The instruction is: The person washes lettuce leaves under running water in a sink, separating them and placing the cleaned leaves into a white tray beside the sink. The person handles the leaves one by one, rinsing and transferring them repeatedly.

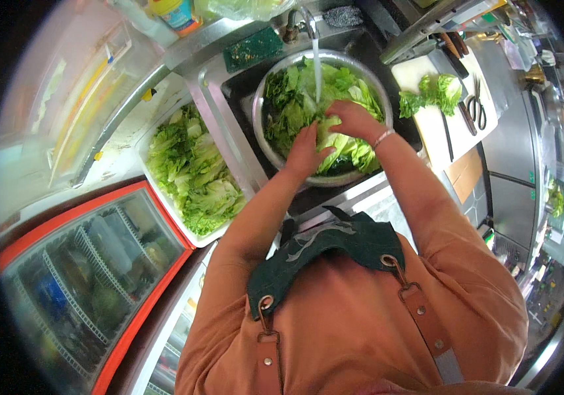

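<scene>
Water runs from a metal faucet (310,30) into a round steel bowl (259,118) that stands in the sink. Green lettuce leaves (287,94) fill the bowl. My left hand (305,150) reaches in at the near left, fingers spread against the leaves. From the right my right hand (353,121), with a bracelet at the wrist, curves over the leaves beside the stream. Whether its fingers pinch a leaf cannot be told. Left of the sink, a white tub (203,242) holds more cut lettuce (195,173).
At right, a white cutting board (435,133) carries lettuce pieces (447,94), knives and black-handled scissors (476,111). A green scouring pad (253,49) lies behind the sink. A red-framed glass-door fridge (139,316) stands at lower left.
</scene>
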Motion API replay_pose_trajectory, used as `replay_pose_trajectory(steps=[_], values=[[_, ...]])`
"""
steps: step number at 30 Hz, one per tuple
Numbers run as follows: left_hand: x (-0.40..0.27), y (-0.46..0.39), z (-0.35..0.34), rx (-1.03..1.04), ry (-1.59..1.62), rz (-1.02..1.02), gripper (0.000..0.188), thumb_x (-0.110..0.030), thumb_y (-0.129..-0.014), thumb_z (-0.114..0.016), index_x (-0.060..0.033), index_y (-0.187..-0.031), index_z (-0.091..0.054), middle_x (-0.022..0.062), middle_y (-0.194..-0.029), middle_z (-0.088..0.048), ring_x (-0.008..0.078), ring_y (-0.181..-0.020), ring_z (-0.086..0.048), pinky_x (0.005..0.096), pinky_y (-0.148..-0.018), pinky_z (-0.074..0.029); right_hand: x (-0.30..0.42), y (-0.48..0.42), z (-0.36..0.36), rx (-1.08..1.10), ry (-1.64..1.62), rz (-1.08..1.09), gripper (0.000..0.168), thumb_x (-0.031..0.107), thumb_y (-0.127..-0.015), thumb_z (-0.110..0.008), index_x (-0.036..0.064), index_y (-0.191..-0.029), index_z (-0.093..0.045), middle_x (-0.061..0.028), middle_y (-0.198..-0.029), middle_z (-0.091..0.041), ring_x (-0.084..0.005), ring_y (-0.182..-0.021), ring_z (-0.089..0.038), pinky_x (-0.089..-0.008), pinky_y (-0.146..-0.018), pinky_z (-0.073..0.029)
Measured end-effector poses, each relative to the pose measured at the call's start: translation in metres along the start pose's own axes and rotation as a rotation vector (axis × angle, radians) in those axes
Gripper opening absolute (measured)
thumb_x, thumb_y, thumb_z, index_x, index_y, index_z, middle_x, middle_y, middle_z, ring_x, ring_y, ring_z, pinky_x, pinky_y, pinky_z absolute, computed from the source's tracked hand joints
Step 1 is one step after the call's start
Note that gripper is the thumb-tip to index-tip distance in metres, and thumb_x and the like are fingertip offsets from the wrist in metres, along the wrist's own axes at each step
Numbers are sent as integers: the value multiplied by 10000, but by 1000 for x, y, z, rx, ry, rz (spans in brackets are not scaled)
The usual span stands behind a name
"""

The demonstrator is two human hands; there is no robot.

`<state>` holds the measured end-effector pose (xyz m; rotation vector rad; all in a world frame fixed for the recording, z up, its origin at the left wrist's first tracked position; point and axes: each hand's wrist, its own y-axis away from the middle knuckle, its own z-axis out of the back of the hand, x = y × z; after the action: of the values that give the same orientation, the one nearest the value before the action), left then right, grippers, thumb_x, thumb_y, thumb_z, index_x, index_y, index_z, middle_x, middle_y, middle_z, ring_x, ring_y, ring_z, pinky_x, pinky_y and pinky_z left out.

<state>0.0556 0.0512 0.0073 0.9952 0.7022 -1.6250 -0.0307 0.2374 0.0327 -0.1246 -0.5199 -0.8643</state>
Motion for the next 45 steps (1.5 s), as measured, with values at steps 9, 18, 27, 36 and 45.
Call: replay_pose_trajectory(steps=[9, 18, 27, 36, 45], values=[[51, -14, -82, 352, -278, 598, 861, -428, -803, -697, -29, -1419, -248, 249, -1235, -545, 412, -1063, -563, 465, -887, -456, -8, 79, -135, -89, -205, -601, 811, 465, -812, -664, -49, -1359, -357, -264, -1286, -498, -376, -1207, -486, -405, -1007, -389], [43, 3, -61, -151, 679, 661, 381, -221, -872, -643, -14, -1169, -522, 100, -1073, -608, 200, -922, -576, 341, -819, -463, -6, 58, -86, -44, -1477, -687, 780, 224, -717, -819, -46, -1329, -418, -139, -1213, -579, -232, -1087, -552, -341, -942, -432], [14, 4, -41, -333, 365, 571, 308, -225, -835, -683, -17, -1029, -565, 103, -1037, -612, 209, -921, -571, 346, -818, -455, -51, 56, -99, -234, -924, -535, 757, 387, -656, -812, -47, -1214, -540, -218, -1185, -598, -297, -1059, -599, -361, -913, -458], [28, 15, -56, -447, 124, 437, 275, -209, -865, -628, 2, -1033, -573, 161, -936, -630, 273, -882, -604, 363, -811, -453, -49, 61, -56, -17, -329, -443, 495, 225, -732, -665, -48, -1126, -545, -256, -1005, -619, -400, -952, -602, -441, -852, -490], [42, 0, -75, -62, -41, 473, 513, -279, -770, -718, -28, -1178, -534, 212, -1056, -629, 355, -970, -606, 402, -844, -455, -9, 62, -102, 208, -225, -464, 676, 266, -830, -596, 21, -1399, -328, -243, -1416, -298, -452, -1216, -428, -417, -1062, -347]])
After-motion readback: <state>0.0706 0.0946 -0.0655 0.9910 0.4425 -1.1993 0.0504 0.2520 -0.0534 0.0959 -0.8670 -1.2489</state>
